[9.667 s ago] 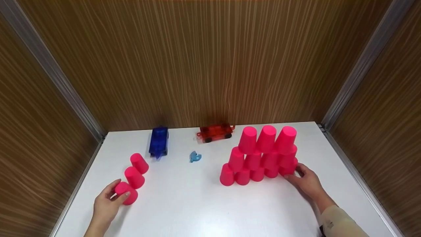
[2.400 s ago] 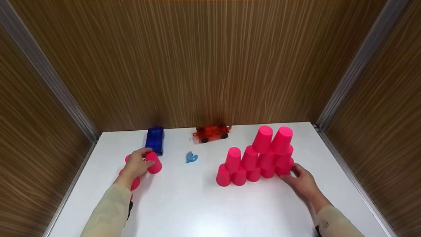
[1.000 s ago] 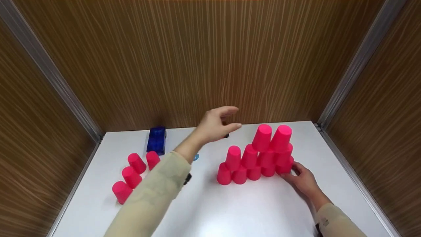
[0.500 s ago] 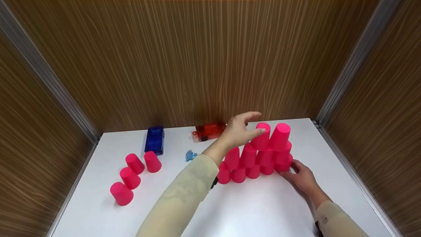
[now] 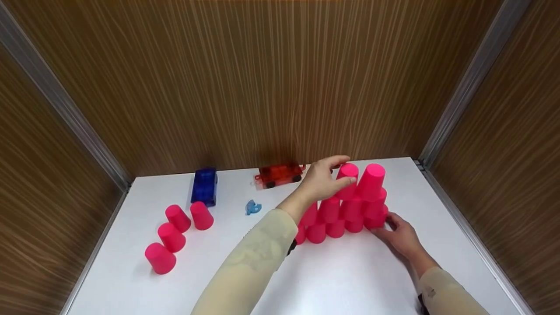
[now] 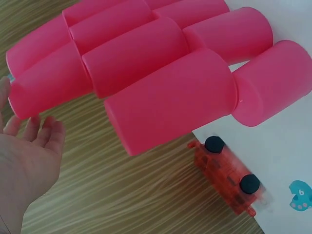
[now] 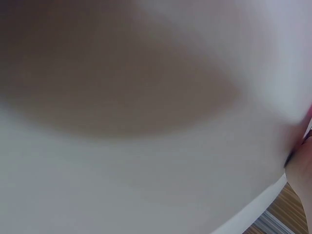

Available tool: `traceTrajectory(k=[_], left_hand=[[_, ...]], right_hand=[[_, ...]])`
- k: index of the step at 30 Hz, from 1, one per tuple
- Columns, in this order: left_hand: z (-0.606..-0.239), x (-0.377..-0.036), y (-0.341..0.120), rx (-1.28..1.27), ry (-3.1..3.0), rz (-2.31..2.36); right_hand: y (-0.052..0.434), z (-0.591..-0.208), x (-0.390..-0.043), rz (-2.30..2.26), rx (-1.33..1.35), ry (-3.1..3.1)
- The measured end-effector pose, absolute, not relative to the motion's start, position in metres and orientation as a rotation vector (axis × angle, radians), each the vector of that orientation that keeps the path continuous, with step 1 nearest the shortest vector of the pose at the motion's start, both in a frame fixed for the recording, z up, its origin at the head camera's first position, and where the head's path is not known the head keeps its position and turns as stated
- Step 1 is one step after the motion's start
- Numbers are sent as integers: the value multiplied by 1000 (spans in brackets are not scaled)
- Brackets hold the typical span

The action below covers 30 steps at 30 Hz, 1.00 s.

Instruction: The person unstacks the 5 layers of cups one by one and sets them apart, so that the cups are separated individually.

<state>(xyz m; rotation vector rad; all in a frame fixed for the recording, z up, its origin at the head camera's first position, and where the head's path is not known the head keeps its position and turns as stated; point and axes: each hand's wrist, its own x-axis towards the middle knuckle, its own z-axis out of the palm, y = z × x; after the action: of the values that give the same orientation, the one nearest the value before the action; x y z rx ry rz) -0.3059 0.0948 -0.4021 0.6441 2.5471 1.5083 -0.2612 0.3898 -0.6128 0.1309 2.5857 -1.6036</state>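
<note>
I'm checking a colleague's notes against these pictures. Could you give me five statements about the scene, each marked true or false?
1. The left hand is at a top cup of the cup stack. True.
2. The blue toy car is right of the red one. False: the blue toy car is left of the red toy car in the head view.
3. Four loose cups stand apart from the cup stack. True.
4. The right hand is raised above everything. False: the right hand is low, at the bottom row's end cup.
5. The top row shows two cups. True.
</note>
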Motion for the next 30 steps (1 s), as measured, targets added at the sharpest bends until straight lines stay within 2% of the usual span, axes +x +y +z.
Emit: traceTrajectory(k=[16, 30], left_hand=[[-405, -306, 96, 655, 2518, 1550], [-396, -303, 73, 611, 2520, 1637]], right_hand=[[391, -614, -264, -1568, 136, 2593], [398, -613, -267, -1560, 200, 2539]])
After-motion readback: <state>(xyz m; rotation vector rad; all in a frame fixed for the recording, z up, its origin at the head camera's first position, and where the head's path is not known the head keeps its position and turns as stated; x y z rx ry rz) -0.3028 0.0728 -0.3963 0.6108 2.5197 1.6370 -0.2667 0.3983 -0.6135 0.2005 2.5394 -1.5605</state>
